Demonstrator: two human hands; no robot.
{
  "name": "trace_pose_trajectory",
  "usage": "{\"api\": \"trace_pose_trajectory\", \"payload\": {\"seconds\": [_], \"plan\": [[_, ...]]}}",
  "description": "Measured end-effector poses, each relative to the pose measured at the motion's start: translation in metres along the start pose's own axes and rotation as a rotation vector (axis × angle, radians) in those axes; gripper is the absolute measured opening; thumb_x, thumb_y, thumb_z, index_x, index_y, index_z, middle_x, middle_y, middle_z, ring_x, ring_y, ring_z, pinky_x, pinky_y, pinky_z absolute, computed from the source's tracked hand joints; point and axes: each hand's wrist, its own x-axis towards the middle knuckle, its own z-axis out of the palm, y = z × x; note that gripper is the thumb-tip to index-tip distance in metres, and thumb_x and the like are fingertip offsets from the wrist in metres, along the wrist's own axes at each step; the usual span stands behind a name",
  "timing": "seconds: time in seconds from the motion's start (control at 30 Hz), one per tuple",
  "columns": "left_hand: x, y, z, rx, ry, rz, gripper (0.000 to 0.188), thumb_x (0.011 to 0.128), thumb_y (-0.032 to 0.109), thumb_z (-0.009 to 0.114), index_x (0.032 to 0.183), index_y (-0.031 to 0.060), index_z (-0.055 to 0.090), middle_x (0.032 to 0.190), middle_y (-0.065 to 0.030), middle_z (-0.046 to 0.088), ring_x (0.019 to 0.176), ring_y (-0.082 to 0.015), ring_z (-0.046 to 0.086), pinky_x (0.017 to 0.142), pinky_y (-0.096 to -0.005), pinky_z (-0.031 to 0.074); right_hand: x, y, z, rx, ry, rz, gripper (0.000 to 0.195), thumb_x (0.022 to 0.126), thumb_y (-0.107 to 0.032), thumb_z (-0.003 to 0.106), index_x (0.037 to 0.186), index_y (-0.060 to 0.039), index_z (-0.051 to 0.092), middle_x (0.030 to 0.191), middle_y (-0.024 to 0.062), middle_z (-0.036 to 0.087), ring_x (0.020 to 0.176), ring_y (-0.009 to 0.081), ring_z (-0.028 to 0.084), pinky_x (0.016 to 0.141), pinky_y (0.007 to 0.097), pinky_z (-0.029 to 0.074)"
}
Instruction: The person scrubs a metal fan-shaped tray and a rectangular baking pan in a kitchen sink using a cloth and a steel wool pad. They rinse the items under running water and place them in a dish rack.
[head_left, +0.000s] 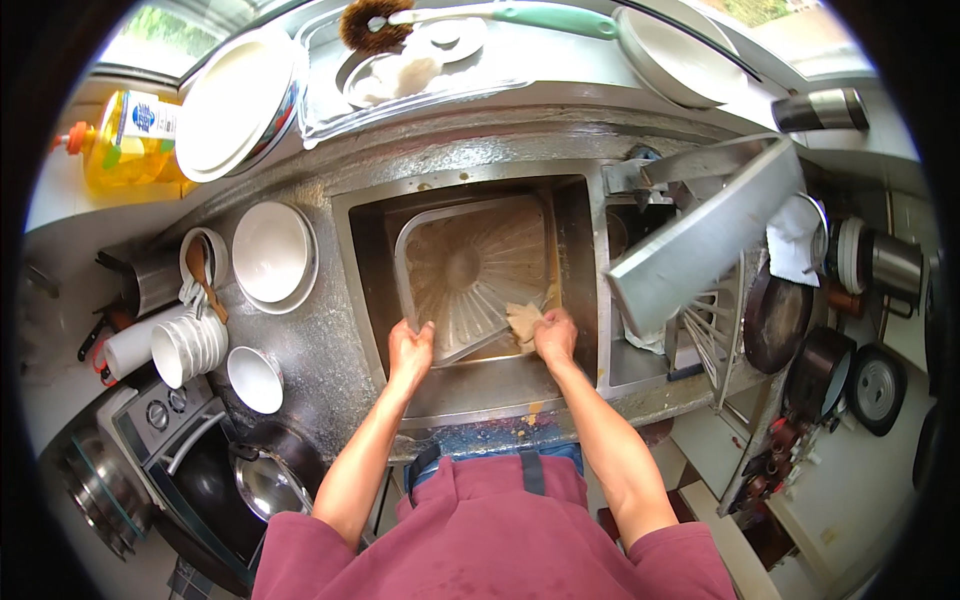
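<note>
A clear plastic tray with ribs fanning out from a round centre (499, 259) lies tilted inside the stainless steel sink (480, 382). My left hand (410, 349) grips the tray's near left corner, thumb on the rim. In my right hand (555, 335) is a crumpled tan cloth or pad (524, 322), held by the tray's near right corner. Brownish water appears to lie in the sink around the tray. The underside of the tray is hidden.
White bowls (270, 255), stacked cups (189, 349) and a single bowl (256, 379) stand on the left counter. A metal faucet arm or panel (705, 232) slants over the right basin. Yellow detergent (131, 146), a tray of dishes and a brush (555, 16) line the sill.
</note>
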Motion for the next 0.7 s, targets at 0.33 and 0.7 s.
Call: {"api": "trace_pose_trajectory", "payload": {"seconds": [0.33,0.7], "plan": [[-0.069,0.021,-0.053,0.097,0.144,0.187,0.024,0.097,0.005,0.057,0.118,-0.0062,0.062,0.105,-0.017,0.071,0.094,-0.0262,0.068,0.089,-0.0385,0.052,0.022,-0.039,0.014,-0.697,-0.502,-0.348,0.052,0.084,-0.017,0.069,0.136,-0.0149,0.058,0.138,0.0175,0.05,0.124,0.0439,0.049,0.1,0.0477,0.05],[-0.041,-0.023,0.002,-0.492,-0.188,-0.53,0.036,0.083,-0.005,0.065,0.119,-0.0057,0.063,0.106,-0.0113,0.072,0.094,-0.0215,0.067,0.087,-0.0343,0.052,0.062,-0.043,0.023,-0.043,0.119,-0.259,0.037,0.086,-0.015,0.071,0.12,-0.0047,0.065,0.124,0.0205,0.056,0.116,0.0412,0.056,0.099,0.0446,0.048]]}}
